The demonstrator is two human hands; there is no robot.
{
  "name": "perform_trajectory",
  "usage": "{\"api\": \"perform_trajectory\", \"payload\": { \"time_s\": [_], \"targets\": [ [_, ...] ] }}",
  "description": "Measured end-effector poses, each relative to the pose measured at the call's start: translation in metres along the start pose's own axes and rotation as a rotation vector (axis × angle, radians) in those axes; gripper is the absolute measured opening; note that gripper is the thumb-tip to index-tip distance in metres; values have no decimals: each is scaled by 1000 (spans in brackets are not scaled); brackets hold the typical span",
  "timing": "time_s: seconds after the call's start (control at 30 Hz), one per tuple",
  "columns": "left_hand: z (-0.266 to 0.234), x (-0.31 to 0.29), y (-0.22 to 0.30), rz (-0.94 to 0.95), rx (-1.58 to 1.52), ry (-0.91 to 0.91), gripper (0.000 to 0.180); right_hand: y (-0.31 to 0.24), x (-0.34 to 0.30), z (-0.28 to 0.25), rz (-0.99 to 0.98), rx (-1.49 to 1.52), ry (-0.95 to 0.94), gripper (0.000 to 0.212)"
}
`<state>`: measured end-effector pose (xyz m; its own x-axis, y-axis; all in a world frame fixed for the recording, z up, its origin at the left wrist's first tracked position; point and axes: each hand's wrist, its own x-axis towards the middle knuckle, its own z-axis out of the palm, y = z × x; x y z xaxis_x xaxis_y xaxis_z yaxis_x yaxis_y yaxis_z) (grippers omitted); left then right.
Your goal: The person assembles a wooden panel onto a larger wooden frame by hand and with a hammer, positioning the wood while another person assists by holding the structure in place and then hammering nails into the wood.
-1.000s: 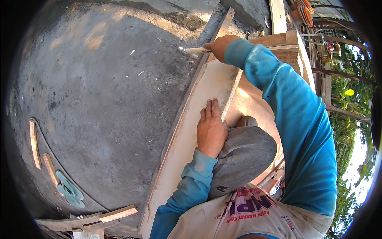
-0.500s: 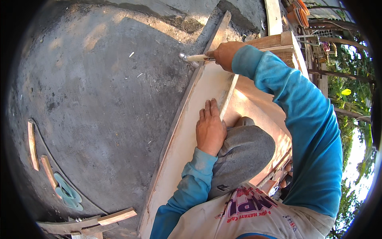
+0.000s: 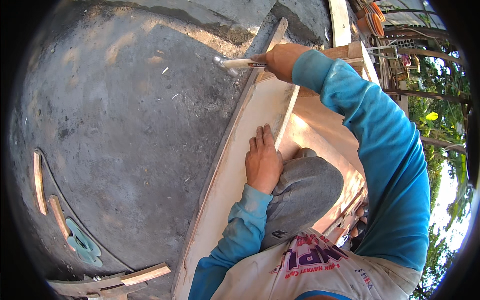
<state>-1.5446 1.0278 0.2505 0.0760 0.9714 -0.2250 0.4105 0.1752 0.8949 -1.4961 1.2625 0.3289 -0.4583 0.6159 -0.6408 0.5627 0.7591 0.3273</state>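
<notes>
My right hand [image 3: 284, 61] is wrapped round the pale handle of a claw hammer [image 3: 241, 63] near the far end of a long light board. Its shiny metal head is over the grey concrete, just left of the board's edge; whether it touches anything I cannot tell. My left hand [image 3: 263, 162] lies flat on the board [image 3: 227, 187], fingers stretched out toward the hammer. The board runs from the bottom of the view up toward my right hand. A narrow wood strip [image 3: 278, 34] sticks out beyond it, partly hidden by my right hand.
My bent knee [image 3: 312, 187] is right of the board. Wooden blocks [image 3: 345, 52] sit beyond my right wrist. Lower left on the concrete [image 3: 125, 135] lie wood strips [image 3: 39, 182], a pair of light blue flip-flops [image 3: 82, 245] and a thin dark cable [image 3: 57, 182]. Orange pots [image 3: 371, 24] stand far right.
The hammer and my right hand have shifted a little left and upward, its head moving away from the board's edge. My left hand has stayed flat on the board.
</notes>
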Motion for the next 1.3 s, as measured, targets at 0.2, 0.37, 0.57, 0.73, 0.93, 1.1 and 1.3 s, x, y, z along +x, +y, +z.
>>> {"api": "perform_trajectory", "payload": {
  "time_s": [0.2,0.37,0.57,0.73,0.93,1.1,1.3],
  "targets": [
    [-1,0,0,-12,-12,-8,61,-9,-19,12,103,160,151,52],
    [0,3,7,-31,-29,-40,61,6,8,0,-72,-70,-141,52],
    [-5,1,0,-61,-19,-50,62,-20,-5,-25,151,298,294,50],
    [-2,0,3,-24,-19,-65,62,8,-5,24,11,-16,-280,51],
    [-4,-1,3,-88,-39,-49,63,-22,9,-40,98,88,167,48],
    [-3,-1,-1,-64,-41,-41,62,-13,3,-9,91,158,104,47],
    [-1,0,7,-77,-51,-65,64,-11,13,-15,-17,-28,-175,47]
  ]
}}
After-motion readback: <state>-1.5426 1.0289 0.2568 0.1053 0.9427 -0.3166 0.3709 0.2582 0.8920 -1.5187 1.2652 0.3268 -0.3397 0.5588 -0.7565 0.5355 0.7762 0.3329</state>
